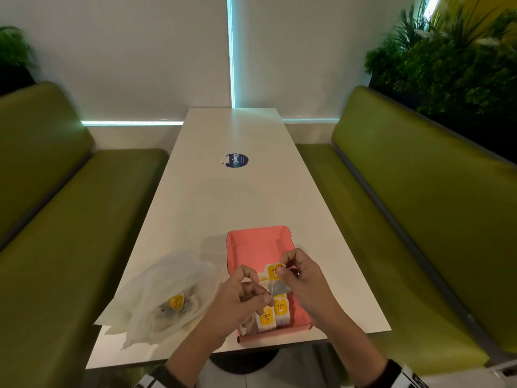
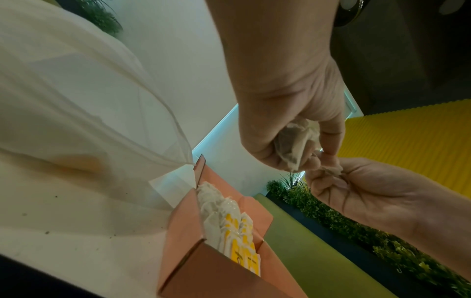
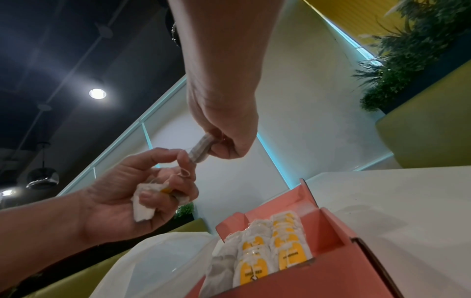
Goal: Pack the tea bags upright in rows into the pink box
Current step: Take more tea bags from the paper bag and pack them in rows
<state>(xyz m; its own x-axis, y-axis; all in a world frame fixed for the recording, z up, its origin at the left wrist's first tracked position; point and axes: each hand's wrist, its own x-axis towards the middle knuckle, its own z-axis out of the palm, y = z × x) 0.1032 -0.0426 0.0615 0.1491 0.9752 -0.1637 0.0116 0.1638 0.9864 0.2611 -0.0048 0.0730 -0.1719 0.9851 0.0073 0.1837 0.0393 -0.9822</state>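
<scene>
pink box (image 1: 258, 247) is sitting on the white counter (image 1: 223, 197) at 6 o'clock, tea bags (image 1: 272, 312) standing upright in rows at its near end. right hand (image 1: 303, 278) is pinching one tea bag (image 1: 275, 271) above the box; left hand (image 1: 237, 299) fingers are clenching a crumpled bag and its string. plastic bag (image 1: 165, 292) is lying at 8 o'clock.

"ClayG" on table sticker (image 1: 237, 160)

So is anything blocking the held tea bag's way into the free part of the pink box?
Nothing visible. The right hand holds the tea bag above the pink box, whose far part lies open beyond the packed rows.
</scene>
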